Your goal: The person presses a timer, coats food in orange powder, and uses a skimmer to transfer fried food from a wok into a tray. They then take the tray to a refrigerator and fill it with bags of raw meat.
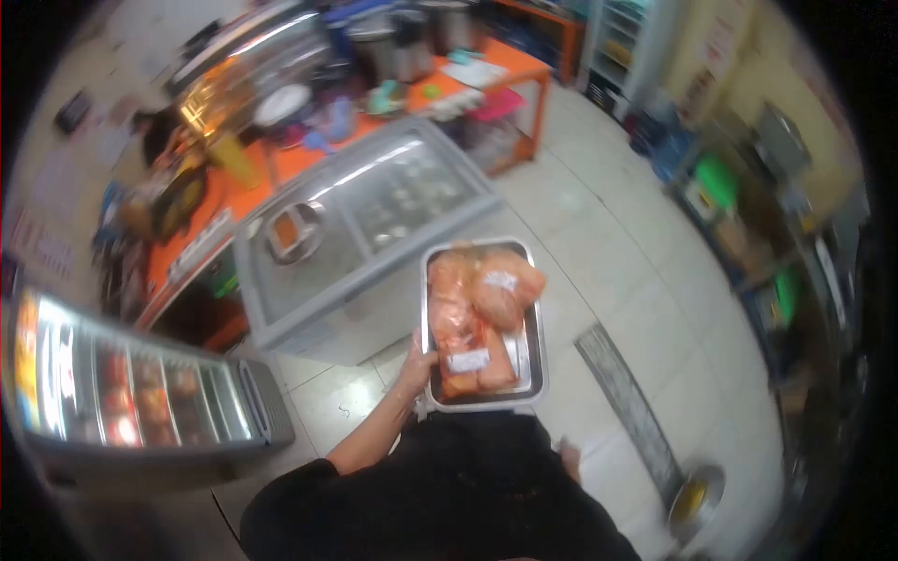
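My left hand (418, 366) grips the left rim of a metal tray (537, 369), held level in front of my black shirt. In the tray lie plastic-wrapped packs of orange-pink meat (456, 313), with white labels on them. One rounded labelled pack (505, 288) rests at the upper right, over the tray's edge. My right hand (569, 458) hangs low beside my body on the right, away from the tray; it is small and blurred, and its fingers cannot be made out.
A glass-topped chest freezer (360, 299) stands just ahead, with a small metal bowl (295, 232) on its lid. Left is a lit display fridge (140, 393). Behind runs an orange counter (505, 61). A metal floor drain (627, 402) and a bowl (697, 502) are right; shelves (748, 252) line the wall.
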Motion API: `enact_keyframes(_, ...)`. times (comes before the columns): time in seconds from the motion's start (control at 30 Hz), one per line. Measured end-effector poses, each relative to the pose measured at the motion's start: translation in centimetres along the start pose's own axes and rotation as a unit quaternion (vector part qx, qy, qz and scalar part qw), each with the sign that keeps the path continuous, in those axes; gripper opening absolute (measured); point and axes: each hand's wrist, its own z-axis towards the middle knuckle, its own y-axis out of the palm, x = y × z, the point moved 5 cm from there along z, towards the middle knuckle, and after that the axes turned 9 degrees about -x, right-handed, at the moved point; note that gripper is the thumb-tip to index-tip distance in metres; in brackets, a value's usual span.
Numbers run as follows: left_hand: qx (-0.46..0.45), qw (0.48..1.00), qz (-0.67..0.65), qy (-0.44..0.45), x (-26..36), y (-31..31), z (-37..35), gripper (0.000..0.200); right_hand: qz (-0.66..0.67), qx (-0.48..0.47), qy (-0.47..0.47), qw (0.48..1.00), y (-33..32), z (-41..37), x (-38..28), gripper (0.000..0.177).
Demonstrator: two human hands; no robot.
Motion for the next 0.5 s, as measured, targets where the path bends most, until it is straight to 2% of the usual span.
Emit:
enact_keyframes(0.03, -0.027, 0.999, 0.007, -0.025, -0.7, 2.7, 2.2, 0.070, -0.008, 0.014, -0.047, 0.999, -2.6, 1.0, -1.7, 0.051)
enact_keyframes(0.07, -0.032, 0.998, -0.015, -0.057, -1.7, 5.0, 4.3, 0.071, 0.045, 0.015, 0.086, 0.995, -5.6, 3.1, -1.3, 0.050)
enact_keyframes(0.13, -0.069, 0.993, -0.029, -0.095, -2.7, 11.1, 8.5, 0.075, 0.040, 0.054, -0.039, 0.997, -13.3, 4.0, -5.3, 0.058)
enact_keyframes(0.2, -0.118, 0.986, -0.013, -0.118, -3.8, 16.9, 13.0, 0.079, 0.184, 0.103, 0.049, 0.976, -20.1, 7.1, -7.1, 0.050)
enact_keyframes(0.23, -0.127, 0.983, 0.005, -0.134, -5.4, 19.1, 15.6, 0.083, 0.104, 0.145, -0.055, 0.982, -23.9, 7.7, -7.6, 0.048)
enact_keyframes(0.27, -0.128, 0.983, 0.019, -0.133, -6.6, 21.4, 18.5, 0.088, 0.274, 0.133, -0.003, 0.952, -27.2, 8.0, -9.9, 0.046)
enact_keyframes(0.37, -0.219, 0.963, 0.020, -0.158, -5.6, 30.1, 25.2, 0.094, 0.345, 0.175, 0.030, 0.922, -31.6, 7.9, -11.6, 0.051)
enact_keyframes(0.4, -0.231, 0.959, 0.019, -0.165, -6.7, 32.3, 28.2, 0.094, 0.370, 0.161, 0.074, 0.912, -32.3, 9.0, -10.7, 0.064)
enact_keyframes(0.47, -0.254, 0.943, 0.090, -0.195, -8.8, 36.1, 34.2, 0.095, 0.404, 0.179, 0.101, 0.891, -32.5, 10.1, -9.3, 0.069)
enact_keyframes(0.5, -0.275, 0.931, 0.130, -0.203, -8.1, 39.5, 36.9, 0.095, 0.433, 0.185, 0.121, 0.874, -31.8, 10.1, -8.1, 0.074)
